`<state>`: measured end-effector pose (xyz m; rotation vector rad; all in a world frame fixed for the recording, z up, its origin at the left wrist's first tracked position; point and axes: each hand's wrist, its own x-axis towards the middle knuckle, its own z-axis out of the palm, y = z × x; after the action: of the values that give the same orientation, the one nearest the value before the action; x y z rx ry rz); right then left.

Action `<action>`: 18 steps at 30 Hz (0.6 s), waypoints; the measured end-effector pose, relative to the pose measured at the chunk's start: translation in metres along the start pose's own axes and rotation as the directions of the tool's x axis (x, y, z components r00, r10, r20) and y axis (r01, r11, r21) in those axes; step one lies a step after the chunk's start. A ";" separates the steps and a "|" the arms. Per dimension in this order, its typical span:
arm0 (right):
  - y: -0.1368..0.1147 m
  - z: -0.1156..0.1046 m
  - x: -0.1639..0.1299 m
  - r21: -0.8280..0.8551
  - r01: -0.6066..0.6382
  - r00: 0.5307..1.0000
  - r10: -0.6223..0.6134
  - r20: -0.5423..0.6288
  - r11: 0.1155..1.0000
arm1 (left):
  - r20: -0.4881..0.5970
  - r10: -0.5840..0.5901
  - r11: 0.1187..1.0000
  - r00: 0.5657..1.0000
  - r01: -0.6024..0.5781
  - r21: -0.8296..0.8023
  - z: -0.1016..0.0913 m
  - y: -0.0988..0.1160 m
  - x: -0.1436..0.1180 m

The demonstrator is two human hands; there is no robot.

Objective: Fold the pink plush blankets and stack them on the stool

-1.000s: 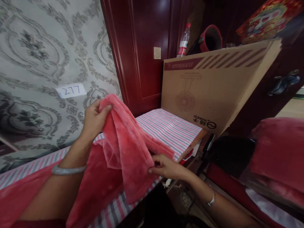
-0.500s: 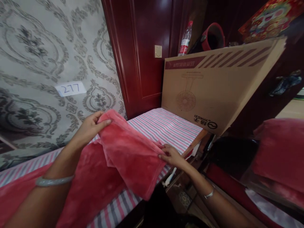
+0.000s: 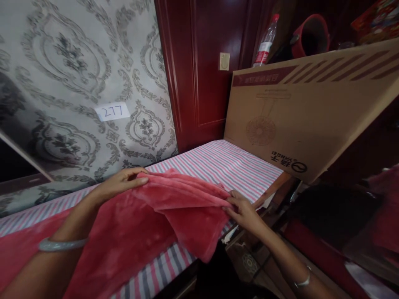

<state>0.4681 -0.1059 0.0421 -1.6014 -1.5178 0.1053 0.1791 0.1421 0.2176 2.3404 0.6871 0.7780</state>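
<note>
A plush pink-red blanket (image 3: 134, 232) lies along the striped sheet (image 3: 215, 162), with its near-right end bunched into folds between my hands. My left hand (image 3: 126, 182) pinches the upper left corner of the folded part, thumb on top. At the other end of the fold, my right hand (image 3: 243, 209) grips the edge between thumb and fingers. A loose flap of the blanket hangs below the fold, over the near edge of the sheet. The fingertips of both hands are partly hidden by the cloth.
A large cardboard box (image 3: 299, 112) stands at the sheet's far right, with a plastic bottle (image 3: 264, 43) behind it. Patterned wallpaper with a paper label (image 3: 112, 111) rises on the left. Another pink cloth (image 3: 386, 211) lies at the right edge.
My left hand has lowered its end of the blanket, and the raised part has gathered into flatter folds. Both hands still hold it. The view has turned slightly left.
</note>
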 end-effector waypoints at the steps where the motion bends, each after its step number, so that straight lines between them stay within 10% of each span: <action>1: 0.000 0.000 -0.002 -0.001 -0.008 1.000 0.008 0.009 1.000 | 0.182 -0.033 0.999 0.983 0.036 -0.013 -0.001 -0.003 0.000; 3: 0.001 0.000 -0.005 0.004 -0.023 0.999 0.023 0.025 1.000 | 0.398 -0.092 0.994 0.913 0.106 -0.014 -0.001 -0.009 0.001; 6: 0.003 -0.003 -0.008 0.018 -0.058 0.997 0.057 0.043 0.998 | 0.367 -0.111 0.993 0.924 0.122 -0.008 -0.002 -0.014 0.003; 10: -0.004 -0.019 -0.001 0.089 -0.084 0.995 0.080 0.054 0.992 | 0.041 -0.009 1.000 0.999 0.009 -0.006 -0.008 -0.005 0.013; 14: -0.018 -0.034 0.013 0.165 -0.056 0.998 0.057 -0.003 0.985 | -0.260 0.105 0.979 0.960 -0.055 0.195 -0.020 0.018 0.032; 18: -0.020 -0.035 0.022 0.144 -0.058 0.987 0.078 -0.139 0.988 | -0.339 0.214 0.897 0.916 -0.047 0.440 -0.020 0.043 0.049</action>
<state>0.4795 -0.1095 0.0867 -1.5156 -1.3164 0.1284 0.2128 0.1493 0.2766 2.6751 0.9459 1.2801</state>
